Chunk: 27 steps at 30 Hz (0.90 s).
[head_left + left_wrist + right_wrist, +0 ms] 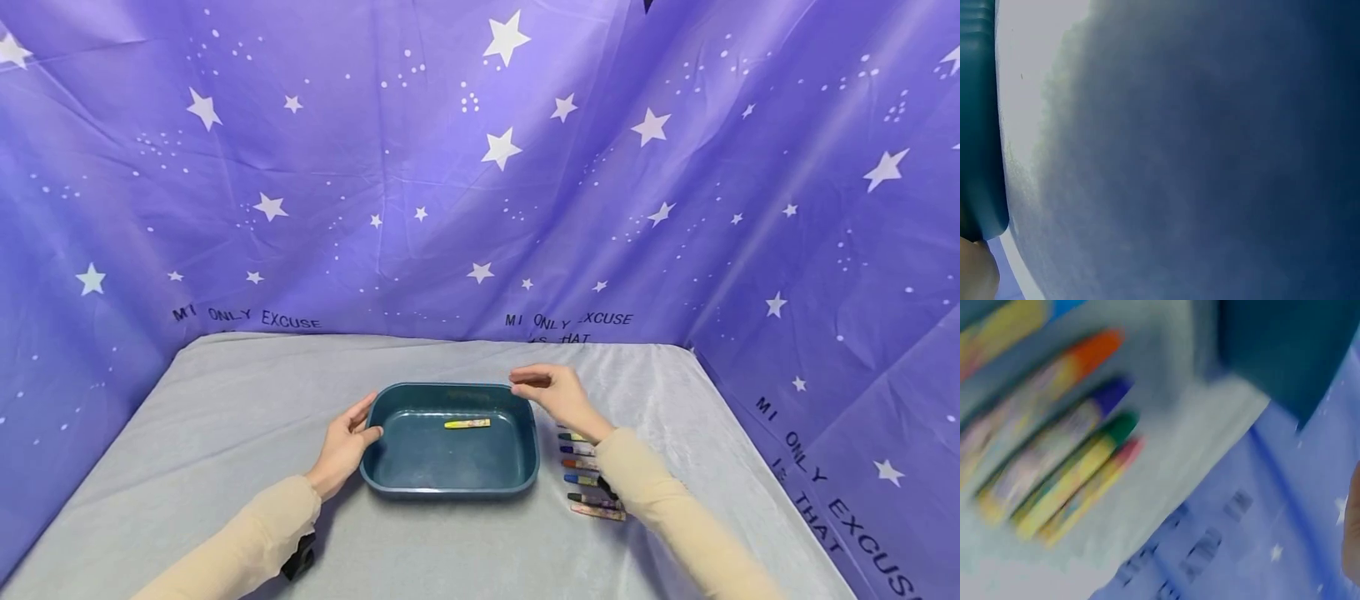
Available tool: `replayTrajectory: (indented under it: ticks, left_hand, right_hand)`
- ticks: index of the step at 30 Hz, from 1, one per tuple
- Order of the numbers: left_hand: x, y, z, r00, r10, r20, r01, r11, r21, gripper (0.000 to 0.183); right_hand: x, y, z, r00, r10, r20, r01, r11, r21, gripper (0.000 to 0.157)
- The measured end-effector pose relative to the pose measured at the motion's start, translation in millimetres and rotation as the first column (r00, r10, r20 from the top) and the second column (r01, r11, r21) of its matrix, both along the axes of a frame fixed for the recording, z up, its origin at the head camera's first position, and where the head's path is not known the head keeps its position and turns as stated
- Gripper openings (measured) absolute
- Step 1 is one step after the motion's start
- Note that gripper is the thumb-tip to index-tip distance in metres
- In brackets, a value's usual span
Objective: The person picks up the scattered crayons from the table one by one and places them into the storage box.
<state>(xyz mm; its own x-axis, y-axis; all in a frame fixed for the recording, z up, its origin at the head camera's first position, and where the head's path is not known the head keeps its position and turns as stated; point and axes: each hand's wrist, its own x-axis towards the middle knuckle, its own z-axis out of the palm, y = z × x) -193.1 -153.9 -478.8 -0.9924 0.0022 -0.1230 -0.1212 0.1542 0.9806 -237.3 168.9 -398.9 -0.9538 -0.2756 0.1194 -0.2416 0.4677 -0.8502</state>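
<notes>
A dark teal plastic basin [450,482] stands on the cloth-covered table. One yellow crayon [467,423] in a printed wrapper lies inside it, towards the back. My left hand [343,442] holds the basin's left side, thumb over the rim and fingers along the outside; in the left wrist view only a bit of skin [977,272] shows beside the basin wall [979,137]. Over the back right corner, my right hand [558,398] hovers with fingers extended and nothing visible between them. Below its wrist lies a column of crayons [581,463], partly hidden by the sleeve.
In the right wrist view, an orange crayon [1041,394], a purple crayon [1054,447], a green crayon [1075,481] and others lie side by side, blurred. Grey cloth [420,550] covers the table. A purple star-printed curtain [450,183] hangs behind and at both sides.
</notes>
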Motion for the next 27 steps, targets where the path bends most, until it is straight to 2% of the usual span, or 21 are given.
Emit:
replayTrajectory:
  ticks: [3,6,11,17,21,27]
  left_hand:
    - [-0.6,-0.3,0.9,1.000,0.000,-0.007,0.000,1.000,-0.010,0.064]
    - [-1.0,-0.5,1.3,1.000,-0.003,-0.016,0.003,1.000,-0.010,0.064]
    - [0.3,0.1,0.0,1.000,-0.005,-0.011,0.005,1.000,-0.006,0.064]
    - [0.0,-0.2,-1.3,1.000,-0.007,-0.009,0.007,1.000,-0.008,0.064]
    - [0.2,-0.4,-0.7,1.000,-0.008,-0.012,0.008,1.000,-0.009,0.064]
    - [1.2,-0.9,-1.9,1.000,-0.014,-0.006,0.014,1.000,0.002,0.064]
  right_hand:
    - [-0.4,21.4,3.5,1.000,-0.013,0.008,0.013,1.000,0.005,0.031]
    - [-1.2,42.0,-0.5,0.999,-0.024,0.023,0.024,1.000,0.003,0.035]
    - [-2.8,71.1,-18.8,0.997,-0.038,0.065,0.039,0.999,-0.012,0.041]
    - [-7.6,95.5,-41.1,0.995,-0.061,0.075,0.060,0.998,0.014,0.035]
    - [-9.8,108.4,-55.2,0.992,-0.077,0.097,0.072,0.996,0.053,0.032]
    - [-10.5,118.0,-69.5,0.987,-0.083,0.137,0.073,0.995,0.072,0.036]
